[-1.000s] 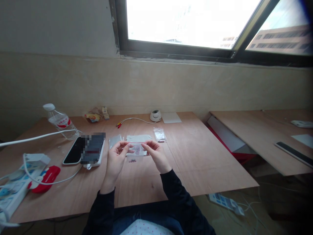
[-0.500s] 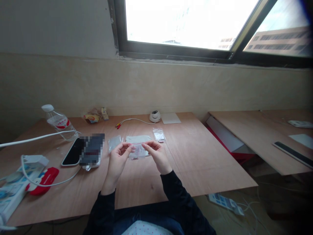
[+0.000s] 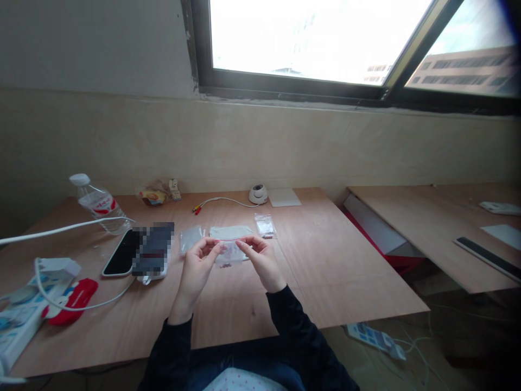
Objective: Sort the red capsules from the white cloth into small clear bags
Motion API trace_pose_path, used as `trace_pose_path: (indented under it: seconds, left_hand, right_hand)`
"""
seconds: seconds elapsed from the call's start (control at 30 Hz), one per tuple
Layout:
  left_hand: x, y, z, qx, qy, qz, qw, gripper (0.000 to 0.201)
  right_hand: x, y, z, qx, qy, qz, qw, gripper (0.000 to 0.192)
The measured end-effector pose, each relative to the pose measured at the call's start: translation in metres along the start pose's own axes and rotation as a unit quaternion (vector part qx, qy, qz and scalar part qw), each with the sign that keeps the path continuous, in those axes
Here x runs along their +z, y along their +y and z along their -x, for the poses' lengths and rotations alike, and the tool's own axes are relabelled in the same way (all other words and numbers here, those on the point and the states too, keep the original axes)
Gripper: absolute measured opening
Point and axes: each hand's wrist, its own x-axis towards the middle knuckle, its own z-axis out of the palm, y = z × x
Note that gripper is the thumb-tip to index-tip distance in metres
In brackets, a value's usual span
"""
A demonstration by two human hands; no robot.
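Observation:
A small clear zip-lock bag with a red line along its top is stretched between my two hands above the table. Several tiny dark reddish bits show near its bottom edge. My left hand pinches the bag's upper left corner between thumb and fingers. The upper right corner is pinched by my right hand in the same way. Partly hidden behind the bag lies a flat pale grey-white item. One clear packet rests just left of it, and another clear packet to the right.
On the left of the table are two phones, a tilted water bottle, a power strip and a red pouch. A white dome camera with its cable and a white card stand at the back.
The bag's red top line looks straighter and more level between my hands, which have hardly moved.

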Motion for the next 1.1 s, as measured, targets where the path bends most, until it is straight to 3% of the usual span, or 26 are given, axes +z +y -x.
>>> trace_pose_path:
  seconds: [0.17,0.57,1.1]
  left_hand:
    - [0.0014,0.0007,0.0010,0.007,-0.026,-0.017,0.999,0.021]
    - [0.0053,-0.0014,0.0011,0.037,-0.022,-0.054,0.998,0.020]
    - [0.0044,-0.0013,0.0018,0.014,-0.023,-0.012,1.000,0.023]
  right_hand:
    - [0.0012,0.0009,0.0012,-0.015,0.000,0.028,0.999,0.015]
    - [0.0046,0.0036,0.0032,-0.041,-0.016,0.111,0.993,0.017]
    - [0.0056,-0.0006,0.0058,-0.027,0.004,0.098,0.995,0.022]
